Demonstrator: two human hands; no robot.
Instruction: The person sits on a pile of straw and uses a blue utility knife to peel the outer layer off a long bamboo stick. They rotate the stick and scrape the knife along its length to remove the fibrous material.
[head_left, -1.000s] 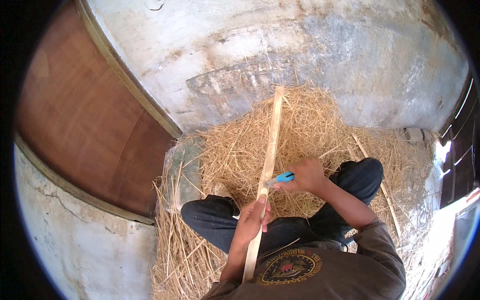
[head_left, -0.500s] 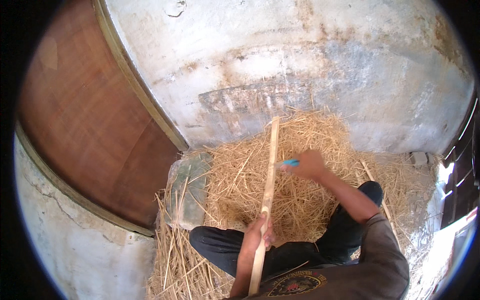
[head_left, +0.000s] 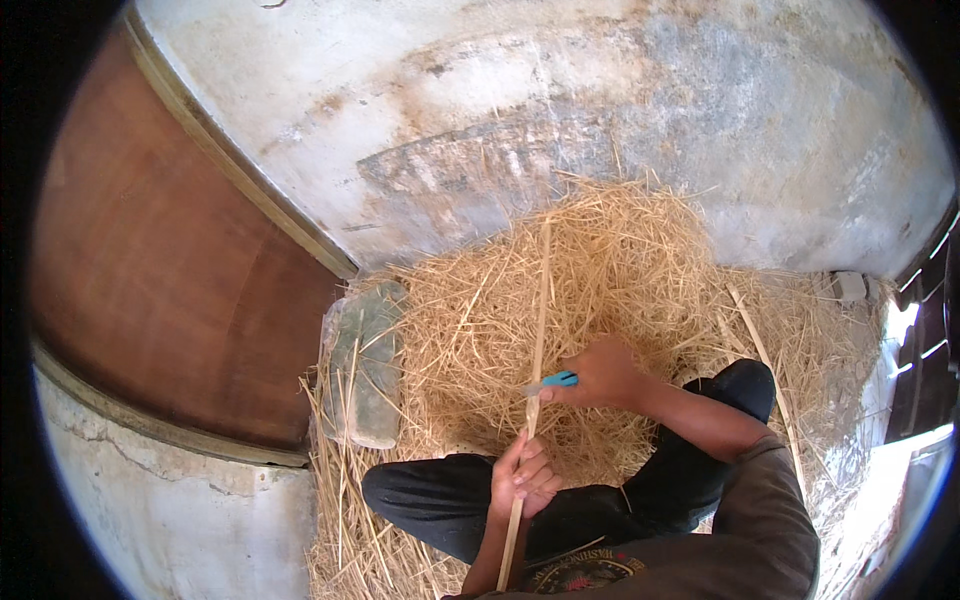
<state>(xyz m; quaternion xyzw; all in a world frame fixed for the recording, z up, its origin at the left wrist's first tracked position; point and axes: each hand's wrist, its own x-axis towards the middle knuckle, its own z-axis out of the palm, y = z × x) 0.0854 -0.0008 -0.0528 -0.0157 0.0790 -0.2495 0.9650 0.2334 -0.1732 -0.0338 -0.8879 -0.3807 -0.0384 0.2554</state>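
Note:
A long, pale bamboo strip (head_left: 542, 300) runs from my lap up over the straw, its narrow edge facing up. My left hand (head_left: 524, 474) is closed around its lower part, just above my crossed legs. A knife with a turquoise handle (head_left: 562, 379) is gripped in my right hand (head_left: 600, 375). Its short blade (head_left: 533, 388) lies against the strip a little above my left hand. Most of the handle is hidden inside my right fist.
Loose straw (head_left: 620, 250) is heaped before me, up against a stained whitewashed wall (head_left: 600, 100). A grey-green stone block (head_left: 365, 370) lies at left, near a brown panel (head_left: 180, 260) with a wooden frame. Another long strip (head_left: 765, 355) rests at right, beyond my knee.
My right hand and the knife have come down along the strip toward my left hand. The strip has turned from its broad face to its narrow edge. My view has shifted slightly.

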